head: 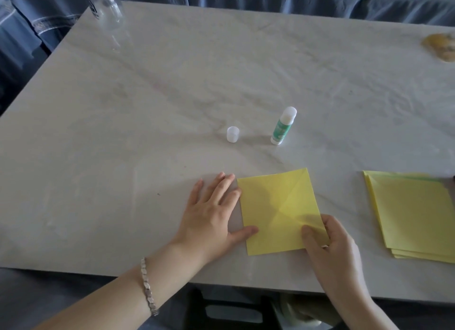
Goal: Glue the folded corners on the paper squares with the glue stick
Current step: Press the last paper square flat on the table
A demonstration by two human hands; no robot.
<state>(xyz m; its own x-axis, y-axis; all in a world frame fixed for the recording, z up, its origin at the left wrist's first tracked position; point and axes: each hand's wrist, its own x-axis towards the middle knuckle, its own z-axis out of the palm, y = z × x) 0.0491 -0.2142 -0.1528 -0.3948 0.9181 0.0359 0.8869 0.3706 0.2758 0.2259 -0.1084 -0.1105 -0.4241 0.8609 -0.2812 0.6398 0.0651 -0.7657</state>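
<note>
A yellow paper square [273, 206] lies flat near the table's front edge, with crease lines across it. My left hand [211, 214] rests flat on the table at its left side, thumb tip on the paper's lower left part. My right hand [330, 246] pinches the paper's lower right corner, thumb on top. Behind the paper the glue stick [283, 126] stands upright and uncapped, green label, white glue showing. Its translucent cap [233, 134] stands on the table to its left.
A stack of yellow paper squares [416, 214] lies at the right. A clear bottle [104, 7] stands at the far left corner of the pale marble table [147, 96]. A yellowish blurred object [440, 46] sits at the far right edge.
</note>
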